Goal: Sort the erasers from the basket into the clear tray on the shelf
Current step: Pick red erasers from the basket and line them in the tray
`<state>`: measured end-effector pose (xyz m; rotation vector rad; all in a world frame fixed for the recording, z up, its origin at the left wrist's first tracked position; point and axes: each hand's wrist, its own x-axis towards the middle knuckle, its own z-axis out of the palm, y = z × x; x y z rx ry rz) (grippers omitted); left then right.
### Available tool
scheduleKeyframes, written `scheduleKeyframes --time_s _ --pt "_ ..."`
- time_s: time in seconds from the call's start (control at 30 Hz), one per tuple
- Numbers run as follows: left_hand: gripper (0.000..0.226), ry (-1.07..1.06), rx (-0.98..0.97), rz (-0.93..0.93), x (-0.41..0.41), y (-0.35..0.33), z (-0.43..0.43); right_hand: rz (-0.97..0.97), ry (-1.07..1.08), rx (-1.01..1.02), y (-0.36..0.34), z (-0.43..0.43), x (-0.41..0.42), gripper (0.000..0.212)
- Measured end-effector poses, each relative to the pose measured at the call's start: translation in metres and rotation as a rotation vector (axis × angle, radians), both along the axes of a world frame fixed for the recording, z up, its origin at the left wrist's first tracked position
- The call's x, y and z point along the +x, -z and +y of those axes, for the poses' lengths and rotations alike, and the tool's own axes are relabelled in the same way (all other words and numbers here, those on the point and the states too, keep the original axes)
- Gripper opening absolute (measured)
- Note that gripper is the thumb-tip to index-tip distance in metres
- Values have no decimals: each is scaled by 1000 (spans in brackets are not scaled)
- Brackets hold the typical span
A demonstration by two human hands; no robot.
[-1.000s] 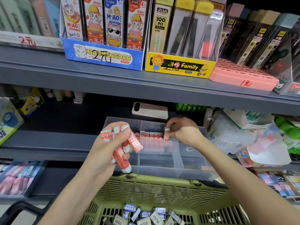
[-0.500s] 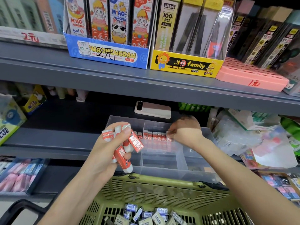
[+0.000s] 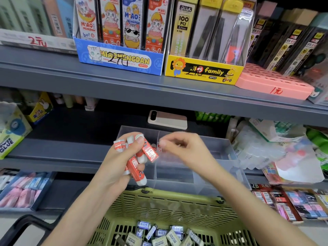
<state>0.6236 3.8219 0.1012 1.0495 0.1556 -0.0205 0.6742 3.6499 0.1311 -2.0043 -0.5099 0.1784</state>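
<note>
Left hand (image 3: 117,167) is gripping a bunch of red erasers (image 3: 150,153) before the clear tray (image 3: 225,153) as ready stock; right hand (image 3: 184,148), blurred, is hovering just right, loosely curled, apparently empty.

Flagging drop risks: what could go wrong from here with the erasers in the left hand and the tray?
The left hand grips a loose fan of red erasers; the lowest one pokes out below the fingers and could slip into the green basket.
The clear tray seems to overhang the edge of the shelf, so a push from the right hand might tip it.
</note>
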Motion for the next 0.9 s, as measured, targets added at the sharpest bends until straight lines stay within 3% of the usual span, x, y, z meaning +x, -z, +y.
scheduleKeyframes --time_s 0.07,0.13,0.23,0.4,0.67,0.73,0.8,0.9 --pt "17 -9 9 -1 1 0 0 54 -38 54 -4 16 -20 12" --pt "27 -10 15 -2 0 0 0 -6 5 -19 -4 25 -29 21" --pt "24 -12 10 -17 0 1 0 -15 20 -27 -7 25 -30 10" --pt "21 -82 -77 71 0 0 1 144 131 151 -16 1 -5 4" --pt "8 -375 -257 32 -1 2 56 155 186 -77 -1 40 31 18" --pt "10 -383 -302 40 -1 7 63 232 183 -109 -2 54 39 21" --pt "17 -373 -291 46 -1 10 64 394 130 -134 -4 62 44 41" --pt "10 -365 -209 43 -1 11 62 439 21 -134 -8 65 46 34"
